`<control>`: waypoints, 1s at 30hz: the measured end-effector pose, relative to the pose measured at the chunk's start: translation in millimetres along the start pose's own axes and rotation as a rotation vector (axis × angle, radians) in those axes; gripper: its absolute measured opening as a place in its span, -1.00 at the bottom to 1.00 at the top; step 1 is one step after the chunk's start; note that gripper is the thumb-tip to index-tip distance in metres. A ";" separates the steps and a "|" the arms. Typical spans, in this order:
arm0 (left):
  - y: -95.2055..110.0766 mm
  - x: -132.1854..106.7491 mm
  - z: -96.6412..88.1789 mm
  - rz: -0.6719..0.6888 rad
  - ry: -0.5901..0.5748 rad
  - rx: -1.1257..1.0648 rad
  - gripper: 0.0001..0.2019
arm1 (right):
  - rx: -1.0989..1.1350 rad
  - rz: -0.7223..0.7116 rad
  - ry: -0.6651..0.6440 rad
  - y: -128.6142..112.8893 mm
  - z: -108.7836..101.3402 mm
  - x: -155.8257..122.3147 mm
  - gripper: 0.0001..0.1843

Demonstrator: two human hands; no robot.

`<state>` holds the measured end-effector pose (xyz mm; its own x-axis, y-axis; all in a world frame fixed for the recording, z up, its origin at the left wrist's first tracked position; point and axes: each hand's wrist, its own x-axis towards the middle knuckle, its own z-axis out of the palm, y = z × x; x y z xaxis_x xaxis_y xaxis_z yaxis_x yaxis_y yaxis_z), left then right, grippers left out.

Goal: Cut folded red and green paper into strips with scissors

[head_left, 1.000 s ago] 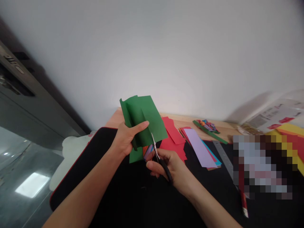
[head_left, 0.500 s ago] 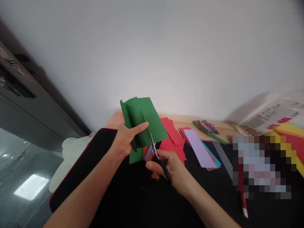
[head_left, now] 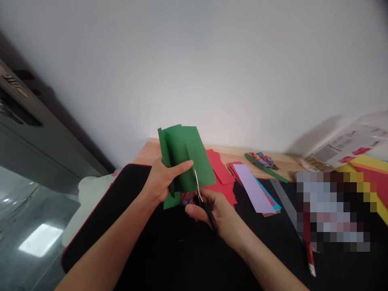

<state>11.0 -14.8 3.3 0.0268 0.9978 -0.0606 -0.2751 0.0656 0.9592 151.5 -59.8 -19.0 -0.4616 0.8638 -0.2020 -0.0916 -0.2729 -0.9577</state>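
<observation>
A green sheet of paper [head_left: 201, 159], bent along its left side, is gripped by my left hand [head_left: 162, 180], whose thumb presses flat on its face. My right hand [head_left: 216, 212] holds scissors [head_left: 198, 188] with black handles, their metal blades at the lower edge of the green sheet, just right of my left thumb. Below my left hand another piece of green paper [head_left: 171, 201] lies on the black mat [head_left: 163, 250]. Red paper pieces [head_left: 222, 173] rest behind my right hand, partly covered by the green sheet.
To the right lie a lilac paper strip [head_left: 253, 188] on other coloured strips, a metal ruler [head_left: 285, 202] and a red pencil [head_left: 309, 258]. Farther back are a green strip [head_left: 266, 167] and colourful scraps [head_left: 263, 159]. Yellow paper [head_left: 371, 163] sits at far right beside a blurred-out patch. A wall stands behind.
The green sheet and my left hand have shifted slightly right and down. The scissors remain at the sheet's lower edge, with my right hand nearly in the same place.
</observation>
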 end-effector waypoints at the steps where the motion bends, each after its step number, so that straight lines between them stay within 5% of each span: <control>1: 0.1 0.1 0.0 0.003 0.002 0.001 -0.67 | -0.012 0.000 0.006 -0.4 0.2 -0.3 -0.44; 30: -1.3 0.9 0.3 -0.005 0.015 -0.027 -0.58 | -0.009 0.030 0.078 8.2 -0.2 3.0 -0.44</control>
<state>11.7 -14.0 2.1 0.0138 0.9975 -0.0700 -0.3011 0.0709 0.9510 149.5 -59.3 -27.5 -0.3940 0.8857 -0.2456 -0.0703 -0.2955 -0.9527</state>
